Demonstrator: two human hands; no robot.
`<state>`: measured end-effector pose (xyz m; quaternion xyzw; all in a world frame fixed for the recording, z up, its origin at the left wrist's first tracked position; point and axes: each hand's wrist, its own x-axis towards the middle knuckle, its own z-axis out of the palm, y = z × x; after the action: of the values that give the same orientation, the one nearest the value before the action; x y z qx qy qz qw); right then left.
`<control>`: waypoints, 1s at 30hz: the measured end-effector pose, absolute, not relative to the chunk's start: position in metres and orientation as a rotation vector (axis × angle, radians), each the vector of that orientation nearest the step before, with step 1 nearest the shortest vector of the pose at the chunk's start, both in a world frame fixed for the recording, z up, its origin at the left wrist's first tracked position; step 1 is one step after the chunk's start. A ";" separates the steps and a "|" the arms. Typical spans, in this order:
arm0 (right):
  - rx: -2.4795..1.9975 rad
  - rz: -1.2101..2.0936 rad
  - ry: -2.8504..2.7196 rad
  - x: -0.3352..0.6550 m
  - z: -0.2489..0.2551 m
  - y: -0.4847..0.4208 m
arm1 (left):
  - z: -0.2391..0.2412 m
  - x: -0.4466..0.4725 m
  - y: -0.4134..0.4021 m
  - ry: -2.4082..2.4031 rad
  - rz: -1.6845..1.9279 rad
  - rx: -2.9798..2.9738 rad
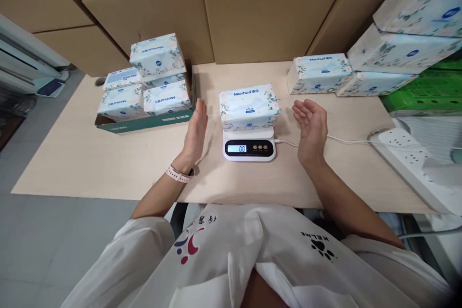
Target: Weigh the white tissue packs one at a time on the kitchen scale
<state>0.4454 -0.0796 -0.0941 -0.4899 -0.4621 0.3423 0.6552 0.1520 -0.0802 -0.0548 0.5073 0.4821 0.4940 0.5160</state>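
A pack of tissues [249,106] rests on a white kitchen scale [249,150] whose lit display reads 0.0. To its left, my left hand [197,130] stands on edge with fingers stretched out, apart from the pack and holding nothing. My right hand [311,127] is on the other side, palm turned inward and fingers extended, also empty and not touching the pack. A green cardboard box [151,122] just left of my left hand holds several tissue packs, with one pack [158,57] lying on top of the others.
Large cardboard boxes [267,14] line the back of the table [108,163]. More tissue packs [321,72] are at the right, some stacked [404,50] near a green crate [426,89]. A white cable [346,140] runs from the scale toward a power strip [400,142].
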 end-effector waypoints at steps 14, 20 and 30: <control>-1.112 0.807 -1.002 0.447 -0.087 -0.081 | -0.055 0.153 -0.080 1.127 1.123 1.201; -1.156 0.771 -1.047 0.447 -0.087 -0.080 | -0.056 0.155 -0.079 1.134 1.106 1.198; -1.139 0.848 -1.086 0.450 -0.088 -0.080 | -0.057 0.158 -0.082 1.078 1.053 1.165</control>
<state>0.4501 -0.0799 -0.0884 -0.4967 -0.4737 0.3695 0.6264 0.1584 -0.0824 -0.0573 0.4983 0.4612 0.4503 0.5799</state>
